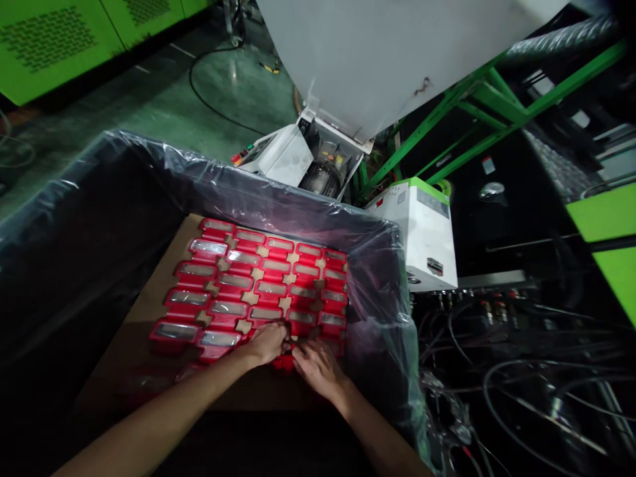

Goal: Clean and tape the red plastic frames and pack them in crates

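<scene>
Rows of red plastic parts (235,283), each with a clear or greyish window, lie on a brown cardboard sheet (149,308) inside a large bin lined with clear plastic film. At the near edge of the rows, my left hand (268,343) has its fingers closed on a red plastic part (284,362). My right hand (320,368) grips the same part from the right, with its fingers bent. Much of this part is hidden beneath the hands. The nearest parts at the left are dim and blurred.
The bin's film-covered rim (238,175) rises around the parts. Beyond it stand a white hopper (382,53) over a motor and a white box-shaped unit (430,232). Hoses and cables (501,391) crowd the right side. A green machine (54,40) stands at the far left.
</scene>
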A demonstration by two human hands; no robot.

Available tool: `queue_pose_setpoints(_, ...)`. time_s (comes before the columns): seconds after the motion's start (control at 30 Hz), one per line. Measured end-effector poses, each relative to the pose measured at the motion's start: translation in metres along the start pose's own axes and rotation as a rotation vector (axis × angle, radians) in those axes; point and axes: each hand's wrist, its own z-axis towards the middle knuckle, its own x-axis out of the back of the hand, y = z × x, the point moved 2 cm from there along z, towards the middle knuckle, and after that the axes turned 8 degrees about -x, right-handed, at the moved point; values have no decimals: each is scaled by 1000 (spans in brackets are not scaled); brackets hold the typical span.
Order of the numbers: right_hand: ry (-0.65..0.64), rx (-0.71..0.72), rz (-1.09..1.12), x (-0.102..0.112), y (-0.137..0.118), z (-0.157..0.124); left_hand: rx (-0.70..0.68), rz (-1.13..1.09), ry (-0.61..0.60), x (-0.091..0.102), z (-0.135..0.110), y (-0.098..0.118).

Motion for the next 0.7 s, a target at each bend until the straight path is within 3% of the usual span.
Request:
queue_pose_setpoints(0.37, -18, 23, -61, 4, -4, -12, -1, 18, -88, 4, 9, 6)
queue_pose_setpoints(0.7, -32, 48, -109, 9, -11, -26, -47, -71, -39, 14, -3, 7)
